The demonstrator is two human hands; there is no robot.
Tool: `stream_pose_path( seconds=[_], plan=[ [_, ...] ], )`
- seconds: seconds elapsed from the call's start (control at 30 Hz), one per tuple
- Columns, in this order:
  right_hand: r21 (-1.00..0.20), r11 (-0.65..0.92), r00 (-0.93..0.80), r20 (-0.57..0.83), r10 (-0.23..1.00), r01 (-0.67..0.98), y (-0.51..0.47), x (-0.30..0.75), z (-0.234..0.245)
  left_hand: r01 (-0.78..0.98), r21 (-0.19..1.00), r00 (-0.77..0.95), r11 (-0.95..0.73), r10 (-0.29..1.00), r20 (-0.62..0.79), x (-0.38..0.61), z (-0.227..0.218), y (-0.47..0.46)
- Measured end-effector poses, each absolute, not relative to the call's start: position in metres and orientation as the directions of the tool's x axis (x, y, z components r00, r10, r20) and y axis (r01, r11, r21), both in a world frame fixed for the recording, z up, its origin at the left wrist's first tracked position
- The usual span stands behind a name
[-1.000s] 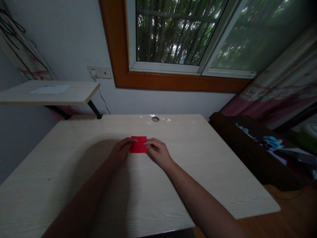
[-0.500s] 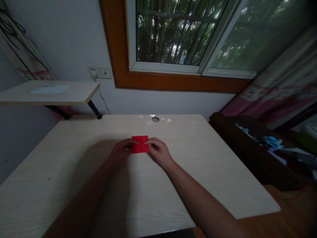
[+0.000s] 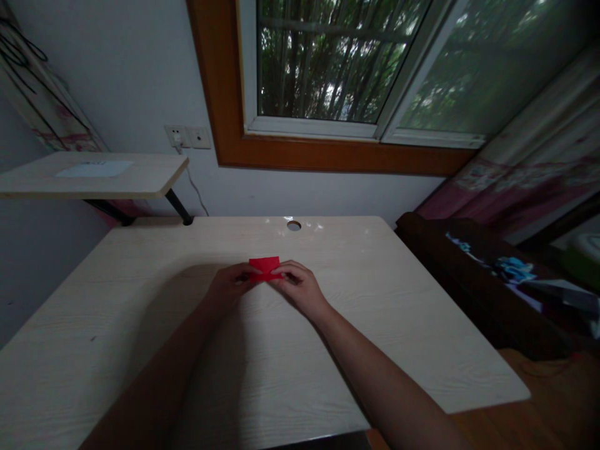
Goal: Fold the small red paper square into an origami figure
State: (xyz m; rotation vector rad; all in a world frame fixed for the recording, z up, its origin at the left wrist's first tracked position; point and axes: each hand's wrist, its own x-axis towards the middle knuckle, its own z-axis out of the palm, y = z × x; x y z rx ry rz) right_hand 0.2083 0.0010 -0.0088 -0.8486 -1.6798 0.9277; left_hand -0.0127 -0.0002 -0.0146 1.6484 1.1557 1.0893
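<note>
A small piece of red paper is held just over the middle of the desk. Its upper part is still flat and four-cornered, while the lower part is bent up and pinched in. My left hand grips the paper's left side between thumb and fingers. On the right side, my right hand pinches it the same way, the thumbs close together near the middle. Fingers hide much of the lower edge.
A raised shelf with a white sheet on it stands at the back left. Near the desk's back edge is a round cable hole. A dark brown piece of furniture with assorted items is on the right.
The lower part of the red paper has been bent up, so it looks shorter and narrows toward the thumbs. Both hands keep their grip and have barely shifted.
</note>
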Motion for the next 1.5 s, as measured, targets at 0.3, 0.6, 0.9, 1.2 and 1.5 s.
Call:
stream_pose_path(
  seconds=[0.3,0.6,0.9,1.2,1.5],
  plan=[
    [-0.877,0.476,-0.263,0.443,0.857,0.074,0.002,0.206,-0.008,0.291,0.903,0.275,-0.315,0.932,0.236,-0.010,-0.008,-0.003],
    [-0.891,0.442,-0.272,0.402,0.874,0.104,0.001,0.206,-0.012,0.254,0.884,0.273,-0.392,0.906,0.324,-0.009,-0.011,-0.003],
    [-0.928,0.359,-0.239,0.329,0.913,0.094,0.002,0.205,-0.017,0.267,0.915,0.250,-0.304,0.938,0.239,-0.009,-0.016,-0.004],
    [-0.976,0.215,-0.217,0.201,0.955,0.040,0.002,0.203,-0.023,0.194,0.937,0.199,-0.290,0.947,0.252,-0.006,-0.023,-0.004],
    [-0.968,0.244,-0.232,0.251,0.940,-0.058,0.005,0.202,-0.029,0.168,0.942,0.283,-0.289,0.930,0.235,-0.005,-0.021,-0.005]
  ],
)
